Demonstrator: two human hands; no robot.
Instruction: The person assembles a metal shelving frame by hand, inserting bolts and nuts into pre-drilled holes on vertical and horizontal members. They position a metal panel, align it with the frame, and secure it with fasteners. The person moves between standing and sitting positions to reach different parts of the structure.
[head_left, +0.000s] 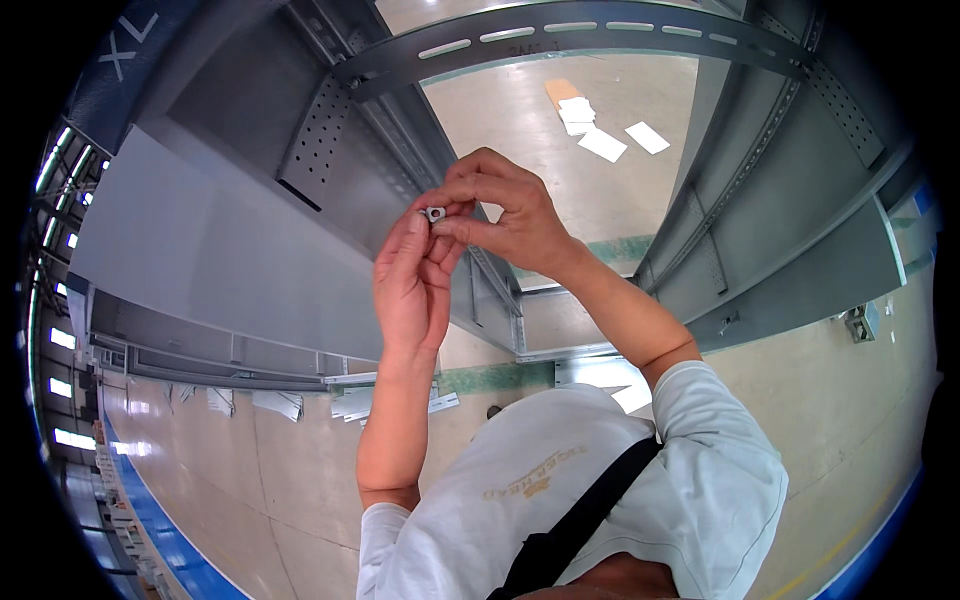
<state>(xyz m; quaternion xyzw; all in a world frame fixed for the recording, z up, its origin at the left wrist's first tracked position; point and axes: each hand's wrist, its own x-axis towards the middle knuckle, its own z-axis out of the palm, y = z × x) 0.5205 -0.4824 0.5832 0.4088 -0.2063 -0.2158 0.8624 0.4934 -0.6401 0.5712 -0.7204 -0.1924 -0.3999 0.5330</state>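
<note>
Two large white capital letters (pixel 118 62) are standing tilted on the dark blue panel (pixel 118 88) at the upper left of my feed. I am catching a short, dark marking (pixel 535 49) on the slotted grey crossbar (pixel 595 42), too faint for certain reading. Gold lettering (pixel 552 470) with a small emblem (pixel 538 487) is running upside down across the white shirt (pixel 570 430).

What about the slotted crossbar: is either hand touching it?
No, the left hand and right hand meet at a small metal piece, apart from the slotted crossbar.
</note>
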